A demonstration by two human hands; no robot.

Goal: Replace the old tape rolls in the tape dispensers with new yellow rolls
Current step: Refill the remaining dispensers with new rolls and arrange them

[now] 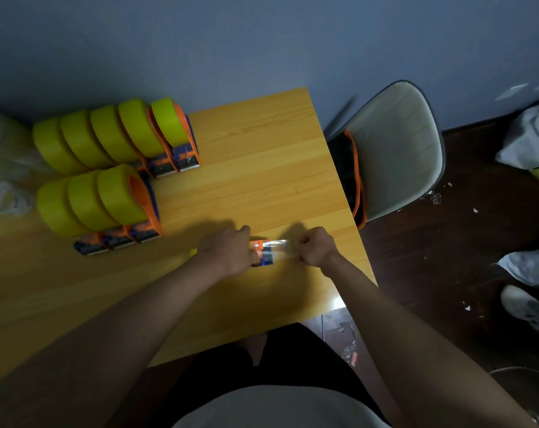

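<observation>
Near the table's (pixel 262 156) right edge, both hands work one dispenser (pixel 263 256).

The left hand (pixel 228 251) is curled over the dispenser's body, holding it down on the table; the right hand (pixel 316 247), just to the right, pinches the clear tape end (pixel 280 248) with fingers closed on it. The strip runs left to right between the hands (so any pull likely goes rightward, away from the left hand). Loaded yellow rolls (pixel 107 140) stand well apart, toward the table's far left.
</observation>
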